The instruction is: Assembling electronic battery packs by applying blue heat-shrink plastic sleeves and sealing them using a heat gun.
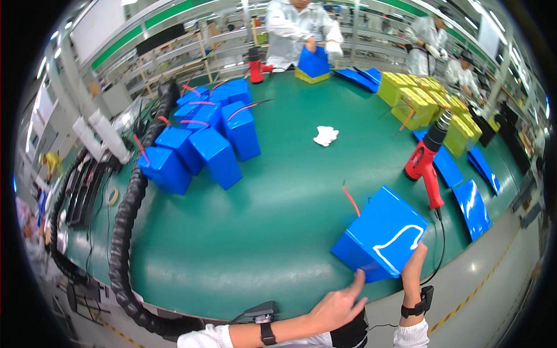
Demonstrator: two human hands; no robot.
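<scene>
Head view — blue wrapped block (pixel 383 240) tilted on green table (pixel 278 203), near front edge; left hand (pixel 339 304) open, fingertip touching it; right hand (pixel 413 264) gripping its right corner.

Blue wrapped pack (pixel 380 240) at near table edge, tilted, glossy, red wire on top. Cluster of same blue packs (pixel 200 136) far left, some with red wires. Yellow packs (pixel 426 101) stacked far right. Flat blue sleeves (pixel 473 206) beside them.
</scene>
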